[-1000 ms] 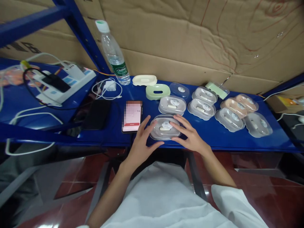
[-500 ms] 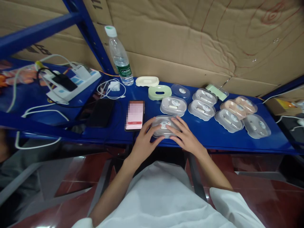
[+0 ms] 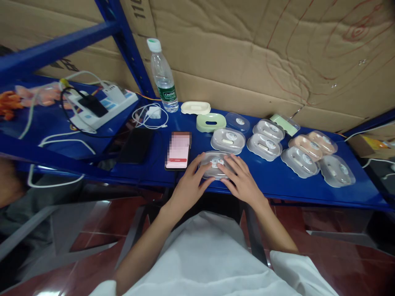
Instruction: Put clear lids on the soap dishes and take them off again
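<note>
A soap box (image 3: 212, 158) with a clear lid and a white sticker lies at the table's front edge, between my two hands. My left hand (image 3: 191, 181) holds its left side, fingers spread over the lid and thumb at the near edge. From the right, my right hand (image 3: 242, 174) grips it in the same way, fingertips on top near the sticker. The fingers cover parts of the lid and both ends. Just behind it sits another lidded grey soap box (image 3: 227, 141). A phone (image 3: 178, 150) with a lit screen lies left of my left hand.
More lidded soap boxes (image 3: 299, 161) stand to the right. Behind are a green tray (image 3: 211, 122), a cream tray (image 3: 195, 108) and a loose clear lid (image 3: 237, 122). A water bottle (image 3: 164, 80), charger (image 3: 153, 112) and power strip (image 3: 105, 113) stand left. Another person's hand (image 3: 10, 183) shows far left.
The whole view has shifted slightly, so the table's things sit a little further right. Both hands stay on the same soap box. The other person's hand at far left shows more.
</note>
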Action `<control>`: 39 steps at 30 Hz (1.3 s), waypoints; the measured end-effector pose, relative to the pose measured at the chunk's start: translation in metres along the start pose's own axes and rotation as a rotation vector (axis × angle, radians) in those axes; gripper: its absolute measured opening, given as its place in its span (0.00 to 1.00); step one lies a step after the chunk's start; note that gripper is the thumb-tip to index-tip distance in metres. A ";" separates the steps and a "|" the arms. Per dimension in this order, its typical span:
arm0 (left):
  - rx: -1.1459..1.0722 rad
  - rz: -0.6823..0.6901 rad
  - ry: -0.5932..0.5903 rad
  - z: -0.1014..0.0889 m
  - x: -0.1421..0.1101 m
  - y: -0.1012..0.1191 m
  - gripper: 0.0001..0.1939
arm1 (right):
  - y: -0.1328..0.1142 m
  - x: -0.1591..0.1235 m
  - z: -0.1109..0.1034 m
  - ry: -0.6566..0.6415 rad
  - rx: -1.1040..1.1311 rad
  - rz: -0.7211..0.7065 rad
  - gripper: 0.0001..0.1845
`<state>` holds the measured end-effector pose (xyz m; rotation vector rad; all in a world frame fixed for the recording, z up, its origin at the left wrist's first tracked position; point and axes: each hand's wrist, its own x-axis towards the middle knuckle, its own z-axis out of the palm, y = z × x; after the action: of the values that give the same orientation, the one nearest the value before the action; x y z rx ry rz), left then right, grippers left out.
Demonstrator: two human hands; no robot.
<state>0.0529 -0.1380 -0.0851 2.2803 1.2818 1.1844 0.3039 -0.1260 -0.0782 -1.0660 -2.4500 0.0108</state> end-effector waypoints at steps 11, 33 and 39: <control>0.398 -0.164 -0.245 -0.038 0.203 -0.127 0.21 | -0.001 -0.010 0.003 0.208 -0.002 0.068 0.38; 0.532 0.052 -0.067 -0.071 0.146 -0.064 0.11 | 0.018 0.040 -0.027 0.149 0.052 0.152 0.24; 0.516 0.171 0.213 -0.079 0.087 -0.027 0.08 | 0.073 0.166 -0.042 -0.263 -0.073 0.148 0.21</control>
<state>0.0008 -0.0639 -0.0051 2.7275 1.6582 1.3011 0.2738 0.0326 0.0137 -1.3522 -2.6120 0.1163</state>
